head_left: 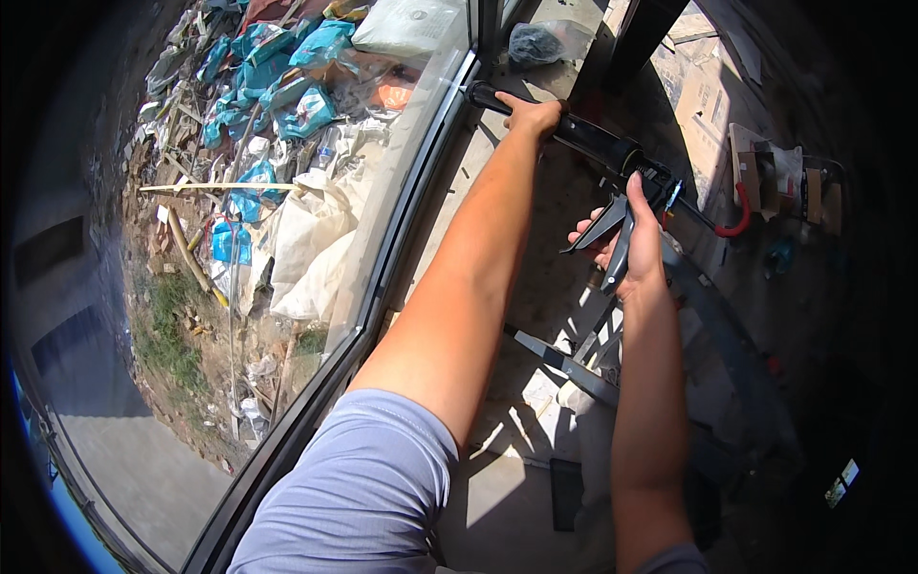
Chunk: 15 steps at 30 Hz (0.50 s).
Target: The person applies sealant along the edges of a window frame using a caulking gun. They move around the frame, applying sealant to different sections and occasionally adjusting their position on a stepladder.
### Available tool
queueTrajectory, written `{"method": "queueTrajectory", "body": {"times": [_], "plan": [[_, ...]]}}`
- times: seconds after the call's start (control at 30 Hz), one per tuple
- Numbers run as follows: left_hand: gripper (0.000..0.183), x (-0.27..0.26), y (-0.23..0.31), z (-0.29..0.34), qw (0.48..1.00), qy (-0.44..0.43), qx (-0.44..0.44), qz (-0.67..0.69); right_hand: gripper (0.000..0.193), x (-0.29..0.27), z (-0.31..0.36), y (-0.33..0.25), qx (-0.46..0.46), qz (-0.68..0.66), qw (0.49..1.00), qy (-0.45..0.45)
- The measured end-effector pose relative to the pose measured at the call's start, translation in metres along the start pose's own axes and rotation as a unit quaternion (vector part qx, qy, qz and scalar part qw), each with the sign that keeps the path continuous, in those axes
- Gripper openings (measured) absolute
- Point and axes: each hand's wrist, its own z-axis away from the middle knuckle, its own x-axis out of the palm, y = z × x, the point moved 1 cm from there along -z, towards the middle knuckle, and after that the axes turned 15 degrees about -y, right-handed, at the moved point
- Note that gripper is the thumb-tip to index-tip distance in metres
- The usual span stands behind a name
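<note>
Both hands hold a black caulking gun (595,143), its barrel slanting from the upper middle down to the right. My left hand (532,115) is wrapped round the front part of the barrel, near the nozzle end. The light nozzle tip (465,89) reaches the dark window frame (406,196); whether it touches is too small to tell. My right hand (639,237) grips the handle and trigger, thumb up along the back of the handle. Behind that hand the gun's rod ends in a red hook (738,220).
Beyond the glass lies a heap of rubbish with blue bags (273,77) and white sacks (316,239). A clear plastic bag (545,44) rests near the far sill. Open boxes (789,182) stand at the right. Below my arms is a dark metal bar (564,364).
</note>
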Motion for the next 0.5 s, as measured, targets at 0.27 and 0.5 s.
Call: {"method": "queueTrajectory", "body": {"times": [0.27,0.5], "plan": [[0.137,-0.004,-0.012,0.041,0.999,0.044,-0.022,-0.018,0.071,0.008,0.021,0.013,0.010,-0.003,1.000,0.007],[0.138,-0.010,-0.018,0.068,0.995,0.073,-0.050,-0.048,0.067,0.014,0.032,0.023,0.010,-0.013,1.000,0.022]]}}
